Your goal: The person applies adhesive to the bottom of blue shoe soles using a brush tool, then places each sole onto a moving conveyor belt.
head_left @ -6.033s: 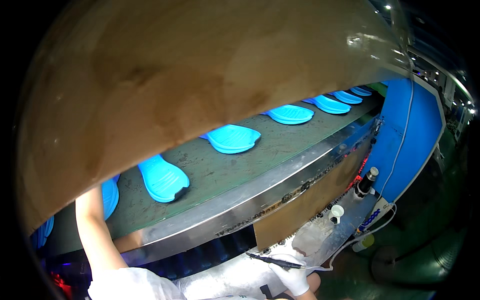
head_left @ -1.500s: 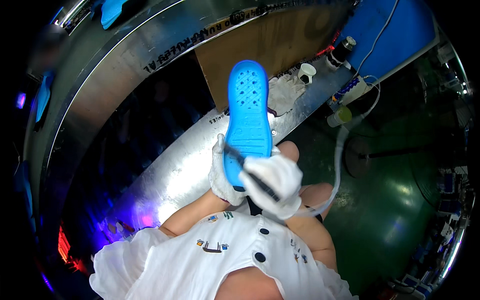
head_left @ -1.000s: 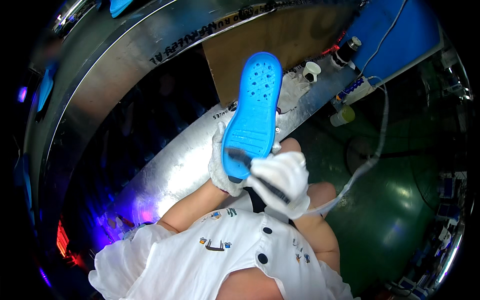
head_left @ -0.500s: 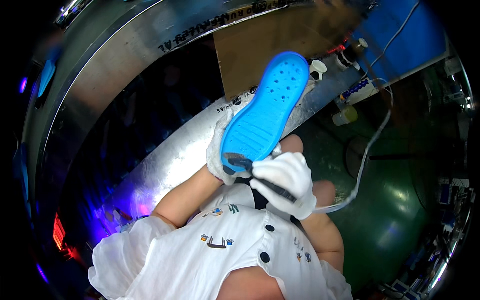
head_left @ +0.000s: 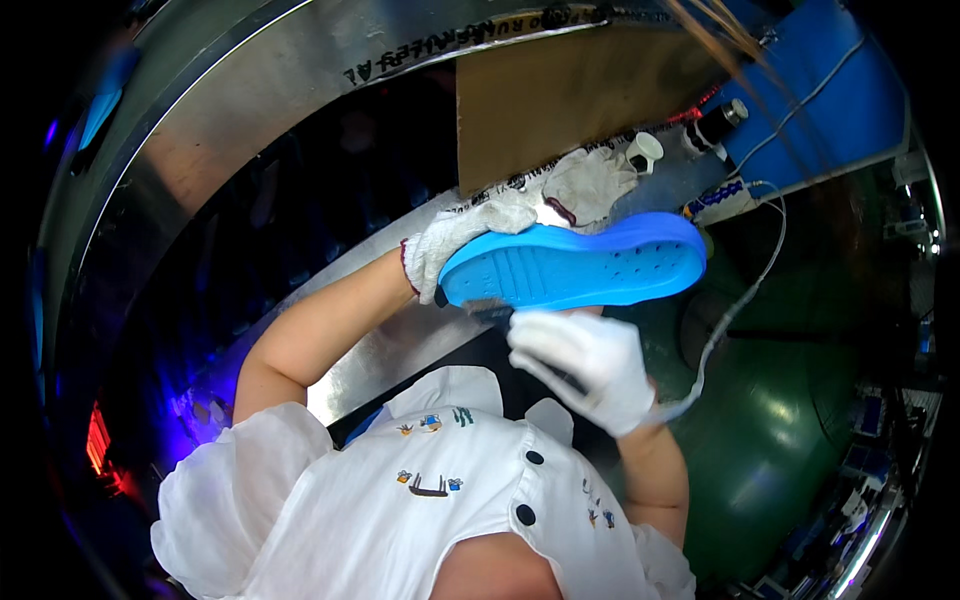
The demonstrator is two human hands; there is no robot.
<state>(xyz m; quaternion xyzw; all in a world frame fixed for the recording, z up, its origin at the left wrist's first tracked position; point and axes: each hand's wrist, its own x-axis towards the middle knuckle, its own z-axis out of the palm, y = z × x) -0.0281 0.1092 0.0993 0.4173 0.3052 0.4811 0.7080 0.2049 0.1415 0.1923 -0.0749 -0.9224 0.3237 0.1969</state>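
A bright blue shoe sole [head_left: 585, 268] with ridges at the heel and small holes toward the toe is held up over the metal bench edge, tilted, toe pointing right. My left hand [head_left: 468, 232], in a white knit glove, is wrapped round its far side near the heel. In my gloved right hand [head_left: 590, 365] is a brush [head_left: 488, 308] with a dark handle; its bristles are at the sole's near heel edge. Whether they touch it cannot be made out, and fingers partly hide the handle.
On the metal bench [head_left: 365, 372] lie a spare white glove [head_left: 590, 188], a white cup [head_left: 646, 150] and a cardboard sheet [head_left: 550, 115]. A dark bottle [head_left: 722, 122] stands beyond, near a blue panel [head_left: 835, 105]. A pale cord [head_left: 742, 290] runs down to my right wrist.
The sole has turned clockwise, its toe swinging from far to the right. My left hand has moved up to its far side. The brush has shifted slightly, from the heel's inner face to its near edge.
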